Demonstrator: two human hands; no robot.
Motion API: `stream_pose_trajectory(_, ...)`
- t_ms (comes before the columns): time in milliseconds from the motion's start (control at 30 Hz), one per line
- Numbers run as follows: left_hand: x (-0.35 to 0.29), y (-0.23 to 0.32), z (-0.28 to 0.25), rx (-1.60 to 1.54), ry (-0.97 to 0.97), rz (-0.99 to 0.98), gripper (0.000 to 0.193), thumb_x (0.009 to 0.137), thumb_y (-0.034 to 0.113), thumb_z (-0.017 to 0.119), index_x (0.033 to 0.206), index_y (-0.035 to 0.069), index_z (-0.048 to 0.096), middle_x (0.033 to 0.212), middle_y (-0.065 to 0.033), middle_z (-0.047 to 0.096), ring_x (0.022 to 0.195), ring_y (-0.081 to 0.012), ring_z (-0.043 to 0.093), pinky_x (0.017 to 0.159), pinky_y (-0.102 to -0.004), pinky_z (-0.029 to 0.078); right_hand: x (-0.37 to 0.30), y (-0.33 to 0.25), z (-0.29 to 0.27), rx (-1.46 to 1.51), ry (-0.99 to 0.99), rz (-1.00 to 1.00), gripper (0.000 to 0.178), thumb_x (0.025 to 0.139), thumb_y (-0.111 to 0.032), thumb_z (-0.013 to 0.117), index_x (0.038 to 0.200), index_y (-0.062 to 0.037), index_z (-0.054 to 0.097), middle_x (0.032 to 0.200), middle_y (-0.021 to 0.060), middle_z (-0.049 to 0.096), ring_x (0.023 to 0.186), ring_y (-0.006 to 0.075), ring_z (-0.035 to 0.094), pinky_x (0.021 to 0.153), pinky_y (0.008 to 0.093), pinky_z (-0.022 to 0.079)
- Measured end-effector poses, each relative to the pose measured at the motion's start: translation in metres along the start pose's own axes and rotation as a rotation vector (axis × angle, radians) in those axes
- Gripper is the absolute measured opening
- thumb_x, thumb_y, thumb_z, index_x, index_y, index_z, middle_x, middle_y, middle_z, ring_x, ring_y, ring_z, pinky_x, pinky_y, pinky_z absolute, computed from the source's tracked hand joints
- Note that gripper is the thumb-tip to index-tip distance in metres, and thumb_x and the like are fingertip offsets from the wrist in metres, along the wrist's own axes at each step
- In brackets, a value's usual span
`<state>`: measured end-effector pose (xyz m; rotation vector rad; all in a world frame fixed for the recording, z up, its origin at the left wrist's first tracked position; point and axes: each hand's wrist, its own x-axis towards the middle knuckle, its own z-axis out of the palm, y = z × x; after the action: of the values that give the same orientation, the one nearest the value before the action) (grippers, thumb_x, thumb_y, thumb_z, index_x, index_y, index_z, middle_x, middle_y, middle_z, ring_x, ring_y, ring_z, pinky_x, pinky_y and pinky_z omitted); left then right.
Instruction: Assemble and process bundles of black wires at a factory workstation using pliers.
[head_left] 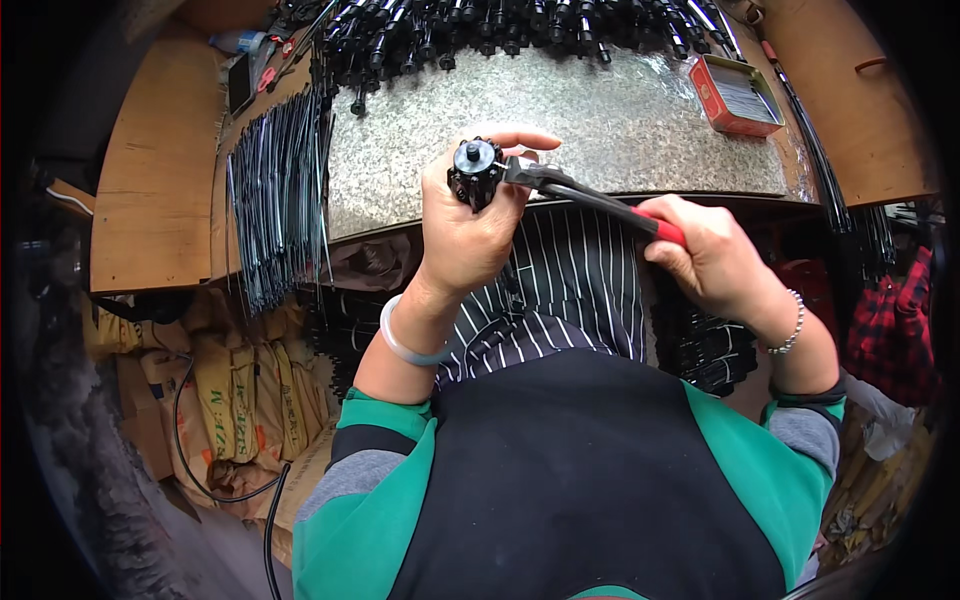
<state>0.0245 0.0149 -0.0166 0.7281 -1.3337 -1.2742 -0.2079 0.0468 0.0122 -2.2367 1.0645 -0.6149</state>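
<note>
- Clock directions are from the middle of the view, btw.
- Left hand [465, 235], just off centre toward 12 o'clock: wrapped round a black, ribbed bundle with a round grey metal cap [474, 157], end facing up, at 12 o'clock near the bench's front edge.
- Right hand [715, 245], between 2 and 3: clenched on red-and-black-handled metal pliers [590, 198]. Their head is right at the bundle's 3 o'clock side; can't tell what the jaws bite, too small.
- Speckled grey bench [390, 170]: heap of black shafts [500, 25] at 12, red rectangular tin [708, 98] near 2.
- Thin dark metal rods [280, 190] at 10.
</note>
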Motion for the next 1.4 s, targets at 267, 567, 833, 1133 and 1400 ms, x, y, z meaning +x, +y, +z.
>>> stream_pose_trajectory(267,0.011,0.01,0.0,0.13,-0.066,0.035,0.027,0.081,-0.003,0.052,0.107,-0.005,0.056,0.067,0.0031,0.052,0.053,-0.0003,0.04,0.047,-0.0158,0.031,0.008,-0.006,-0.032,-0.444,-0.036,0.053,0.026,0.082,-0.024,0.061,0.087,-0.0009,0.051,0.075,0.0159,0.054,0.069,0.0328,0.056,0.059,0.0366,0.044)
stream_pose_trajectory(567,0.032,0.017,-0.02,-0.71,-0.079,0.012,0.04,0.093,0.02,0.047,0.123,-0.004,0.04,0.065,-0.0006,0.048,0.059,-0.0113,0.051,0.059,-0.0276,0.044,0.005,0.114,0.004,-0.849,0.21,0.361,0.043,0.081,-0.026,0.06,0.115,-0.0038,0.047,0.107,0.0174,0.052,0.096,0.0339,0.052,0.079,0.0379,0.042)
stream_pose_trajectory(833,0.023,-0.021,0.025,-0.999,0.214,-0.365,0.041,0.091,0.044,0.044,0.112,0.01,0.046,0.1,-0.0086,0.058,0.098,-0.0204,0.056,0.086,-0.037,0.046,0.067,0.016,0.059,0.913,0.683,-0.246,0.051,0.091,-0.026,0.051,0.13,-0.0005,0.03,0.116,0.0194,0.052,0.11,0.027,0.05,0.098,0.0413,0.036)
stream_pose_trajectory(1133,-0.018,0.119,0.064,-0.462,-0.452,-0.15,0.067,0.076,0.011,0.066,0.132,-0.005,0.032,0.1,-0.0152,0.058,0.081,-0.0203,0.059,0.083,-0.0283,0.043,0.109,0.013,0.02,0.752,0.489,-0.179,0.024,0.093,-0.017,0.049,0.106,0.0036,0.052,0.088,0.0093,0.061,0.081,0.0137,0.06,0.076,0.0282,0.049)
stream_pose_trajectory(1400,0.009,0.087,0.047,0.272,-0.203,0.575,0.041,0.072,-0.002,0.067,0.108,-0.001,0.048,0.091,-0.0105,0.056,0.074,-0.015,0.053,0.071,-0.0232,0.04,0.113,0.003,0.028,0.655,0.417,-0.121,0.039,0.09,-0.012,0.052,0.124,0.0034,0.04,0.103,0.0094,0.059,0.09,0.0123,0.057,0.083,0.0268,0.045)
